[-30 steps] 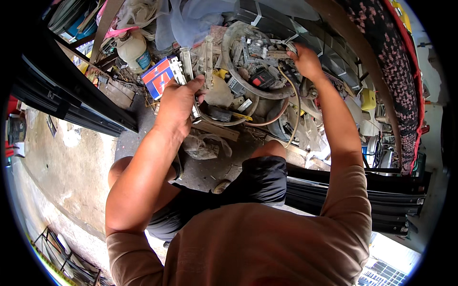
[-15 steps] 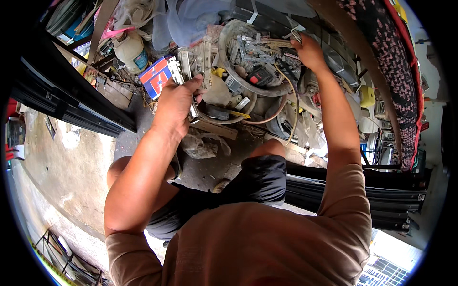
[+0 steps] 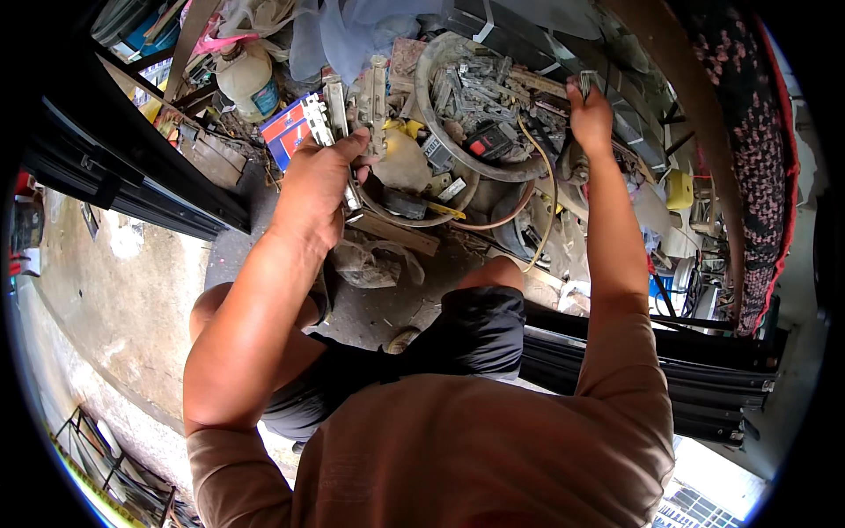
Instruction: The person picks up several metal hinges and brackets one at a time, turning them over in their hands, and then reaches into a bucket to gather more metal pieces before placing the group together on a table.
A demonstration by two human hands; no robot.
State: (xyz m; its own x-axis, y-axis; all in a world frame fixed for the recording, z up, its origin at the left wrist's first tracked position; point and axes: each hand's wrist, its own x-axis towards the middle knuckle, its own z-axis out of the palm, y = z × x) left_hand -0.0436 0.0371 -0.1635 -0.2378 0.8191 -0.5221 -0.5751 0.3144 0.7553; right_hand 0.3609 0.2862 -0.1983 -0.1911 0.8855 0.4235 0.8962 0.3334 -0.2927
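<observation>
My left hand (image 3: 310, 189) is closed around long silver metal fittings (image 3: 319, 119), the thumb pressed on their near side. Just beyond its knuckles shows a blue, red and white box (image 3: 286, 132); whether the hand also grips it, I cannot tell. Out to the far right, my right hand (image 3: 591, 128) is raised with its fingers closed on a small silver metal piece (image 3: 585, 82). Between the hands stands a round grey basin (image 3: 422, 84) heaped with metal parts (image 3: 475, 92). A red and black tool battery (image 3: 488, 141) lies among them.
A cloudy plastic jug (image 3: 246, 84) stands at the far left. Nearer me are a yellow-handled tool (image 3: 444, 210), a wood strip (image 3: 396, 234) and a crumpled clear bag (image 3: 365, 267). Dark metal profiles (image 3: 132, 189) flank the left side, others (image 3: 616, 361) the right. A hose (image 3: 549, 211) hangs past the basin.
My right hand has shifted right and slightly nearer, still holding the small metal piece. The left hand keeps its grip on the fittings, almost in place. The view has tilted slightly.
</observation>
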